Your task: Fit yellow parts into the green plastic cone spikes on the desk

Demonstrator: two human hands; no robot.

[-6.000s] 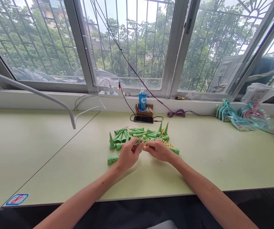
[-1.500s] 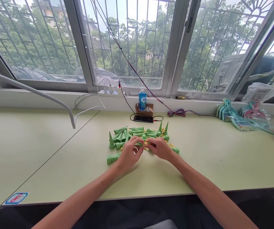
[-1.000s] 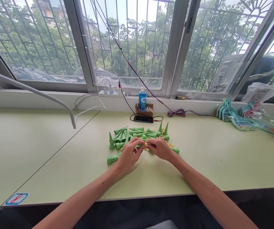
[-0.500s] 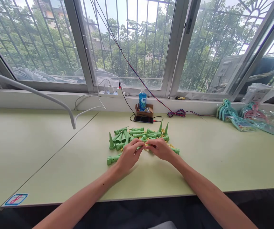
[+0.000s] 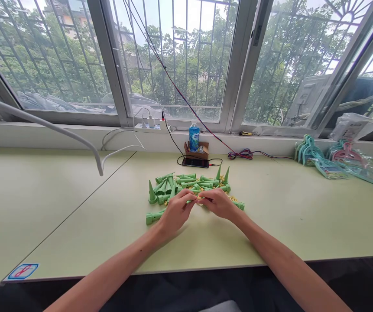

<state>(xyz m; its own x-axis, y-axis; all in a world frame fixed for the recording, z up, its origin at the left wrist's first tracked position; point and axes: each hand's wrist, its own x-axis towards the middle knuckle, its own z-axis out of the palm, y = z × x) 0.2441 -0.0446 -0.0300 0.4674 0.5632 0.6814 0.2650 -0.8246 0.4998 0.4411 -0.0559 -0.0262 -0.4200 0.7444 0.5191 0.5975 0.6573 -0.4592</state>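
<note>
My left hand pinches a green plastic spike, mostly covered by the fingers. Fingertip to fingertip with it, my right hand is closed on a small yellow piece at the spike's end. Just beyond both hands lies a heap of green cone-shaped spikes with ribbed caps, several standing point up. Small yellow pieces are scattered among them on the right. One more green spike lies beside my left wrist, its tip hidden behind the hand.
Behind the heap, a phone on a cable lies before a small cardboard box and a blue bottle. Coiled wire and bagged teal hangers are to the right. A white cable hangs at left over the table.
Both hands stay in nearly the same place, with only a slight shift of the fingertips around the small yellow piece. The heap has not moved.
</note>
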